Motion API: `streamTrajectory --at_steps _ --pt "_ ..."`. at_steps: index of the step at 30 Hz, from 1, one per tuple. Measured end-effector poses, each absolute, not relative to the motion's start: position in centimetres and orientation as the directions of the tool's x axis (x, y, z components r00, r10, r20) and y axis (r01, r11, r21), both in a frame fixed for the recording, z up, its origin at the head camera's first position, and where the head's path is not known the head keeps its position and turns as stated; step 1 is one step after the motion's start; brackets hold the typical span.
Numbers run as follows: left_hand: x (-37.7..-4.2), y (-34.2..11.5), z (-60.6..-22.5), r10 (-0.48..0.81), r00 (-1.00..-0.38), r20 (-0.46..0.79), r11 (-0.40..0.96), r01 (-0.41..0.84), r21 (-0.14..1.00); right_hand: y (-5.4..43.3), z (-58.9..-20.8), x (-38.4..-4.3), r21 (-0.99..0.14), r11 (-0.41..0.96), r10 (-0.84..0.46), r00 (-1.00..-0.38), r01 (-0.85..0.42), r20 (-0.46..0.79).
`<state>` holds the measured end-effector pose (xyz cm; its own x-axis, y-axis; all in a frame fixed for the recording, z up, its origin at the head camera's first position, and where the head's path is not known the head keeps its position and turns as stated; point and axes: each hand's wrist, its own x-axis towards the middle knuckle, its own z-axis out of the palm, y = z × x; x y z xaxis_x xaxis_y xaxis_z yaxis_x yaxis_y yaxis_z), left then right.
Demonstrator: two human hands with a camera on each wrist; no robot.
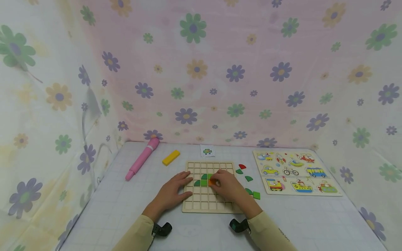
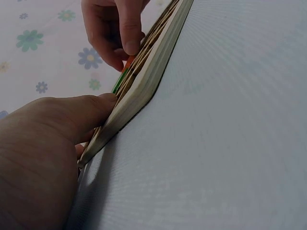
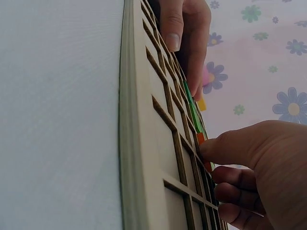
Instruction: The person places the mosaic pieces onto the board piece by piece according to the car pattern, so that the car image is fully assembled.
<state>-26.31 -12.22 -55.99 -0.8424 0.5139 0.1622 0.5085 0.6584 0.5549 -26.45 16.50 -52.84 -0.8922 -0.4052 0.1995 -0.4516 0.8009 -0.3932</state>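
Note:
A wooden grid board (image 1: pixel 198 206) lies in front of me. Several green pieces (image 1: pixel 203 182), square and rounded, sit in cells near its middle. Beside them my right hand (image 1: pixel 230 187) pinches an orange piece (image 3: pixel 200 138) at a cell of the grid; in the head view the fingers partly cover it. My left hand (image 1: pixel 171 190) rests on the board's left edge with fingers spread. Its thumb (image 2: pixel 98 105) lies on the rim in the left wrist view. Loose green quarter-round pieces (image 1: pixel 248 178), a green square (image 1: pixel 256 195) and a red quarter-round (image 1: pixel 242 166) lie right of the board.
A small card (image 1: pixel 207 151) with a turtle-like pattern lies behind the board. A yellow block (image 1: pixel 171 158) and a pink stick-shaped object (image 1: pixel 142 158) lie at the left. On the right is a vehicle puzzle board (image 1: pixel 296 172). Flower-print cloth (image 1: pixel 216 80) surrounds the table.

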Motion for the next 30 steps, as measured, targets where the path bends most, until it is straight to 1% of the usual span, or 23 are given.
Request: streamTrajectory --at_steps 10,16,22,30 --pt "-26.21 -12.17 -55.66 0.515 -0.841 0.165 0.650 0.509 0.564 16.38 -52.94 -26.34 -0.402 0.808 -0.388 -0.902 -0.432 0.190" --pt "-26.33 -12.17 -55.95 0.511 -0.843 0.170 0.658 0.511 0.553 16.19 -52.59 -26.21 -0.445 0.806 -0.360 -0.920 -0.390 0.155" --pt "-26.29 -12.17 -56.06 0.509 -0.845 0.166 0.664 0.508 0.550 16.11 -52.25 -26.10 -0.451 0.812 -0.353 -0.927 -0.370 0.126" --pt "-26.35 -12.12 -56.07 0.511 -0.841 0.180 0.658 0.517 0.547 16.13 -52.35 -26.08 -0.460 0.808 -0.347 -0.928 -0.368 0.134"
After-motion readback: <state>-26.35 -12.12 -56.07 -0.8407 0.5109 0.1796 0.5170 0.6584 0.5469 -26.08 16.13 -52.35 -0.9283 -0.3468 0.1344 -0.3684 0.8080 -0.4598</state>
